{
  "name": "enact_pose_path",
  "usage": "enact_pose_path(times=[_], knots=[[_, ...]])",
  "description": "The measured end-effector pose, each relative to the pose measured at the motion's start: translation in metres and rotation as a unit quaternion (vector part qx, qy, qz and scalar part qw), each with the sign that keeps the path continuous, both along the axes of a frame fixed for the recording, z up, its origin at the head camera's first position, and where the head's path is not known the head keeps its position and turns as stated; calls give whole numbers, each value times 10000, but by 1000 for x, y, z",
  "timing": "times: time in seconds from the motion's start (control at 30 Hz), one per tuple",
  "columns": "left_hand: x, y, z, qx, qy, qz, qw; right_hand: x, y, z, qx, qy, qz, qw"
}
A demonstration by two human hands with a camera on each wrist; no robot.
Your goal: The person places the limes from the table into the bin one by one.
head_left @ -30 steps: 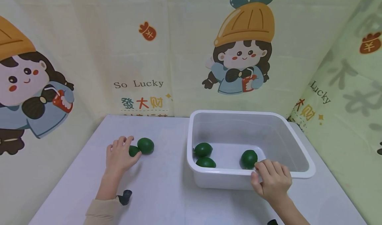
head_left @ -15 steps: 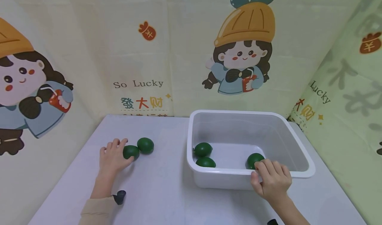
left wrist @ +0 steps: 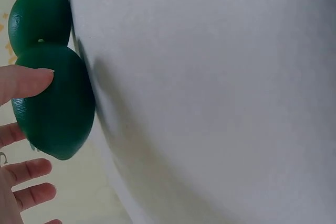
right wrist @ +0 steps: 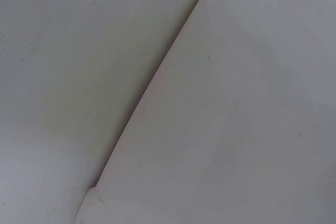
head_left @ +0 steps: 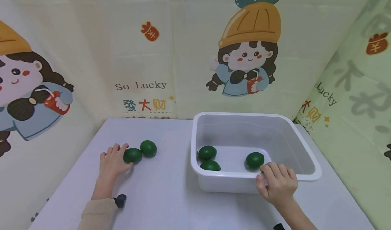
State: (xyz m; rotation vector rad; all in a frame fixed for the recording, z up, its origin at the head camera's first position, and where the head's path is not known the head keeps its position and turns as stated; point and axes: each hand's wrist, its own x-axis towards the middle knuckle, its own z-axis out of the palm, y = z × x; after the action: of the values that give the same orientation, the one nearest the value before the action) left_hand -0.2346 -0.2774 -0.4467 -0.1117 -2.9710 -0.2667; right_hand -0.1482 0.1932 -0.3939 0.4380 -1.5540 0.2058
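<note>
Two dark green limes sit against each other on the white table at the left. My left hand (head_left: 112, 163) is around the nearer lime (head_left: 132, 155), its thumb lying across it in the left wrist view and the other fingers loosely spread. Behind it to the right is the second lime (head_left: 148, 149). My right hand (head_left: 278, 182) grips the front rim of a white plastic tub (head_left: 226, 183). Inside the tub, one lime (head_left: 207, 153) and another lime (head_left: 210, 165) lie at the left, and a third lime (head_left: 255, 160) lies near my right fingers.
The white table (head_left: 159, 199) stands against a cream cloth backdrop (head_left: 189, 53) with printed cartoon figures and lettering. Pale, blurred surfaces with a slanting edge fill the right wrist view; the right hand does not show there.
My left hand has drawn back to the left, uncovering more of the nearer lime, which stays about where it was. In the tub, the right-hand lime rolled right, then back. My right hand stays put.
</note>
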Motion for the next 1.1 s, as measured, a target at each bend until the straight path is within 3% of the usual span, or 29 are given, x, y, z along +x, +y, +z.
enact_pose_path(times=[0.43,0.7,1.1], knots=[[-3,-2,-8,-41,-260,-67,9996,1,4,-3,33,-84,-12,10000],[-3,0,-6,-80,-411,-45,9991,1,4,-4,35,-43,-8,10000],[-9,-3,-16,-163,-360,-84,9992,2,6,-6,54,-94,-33,9999]])
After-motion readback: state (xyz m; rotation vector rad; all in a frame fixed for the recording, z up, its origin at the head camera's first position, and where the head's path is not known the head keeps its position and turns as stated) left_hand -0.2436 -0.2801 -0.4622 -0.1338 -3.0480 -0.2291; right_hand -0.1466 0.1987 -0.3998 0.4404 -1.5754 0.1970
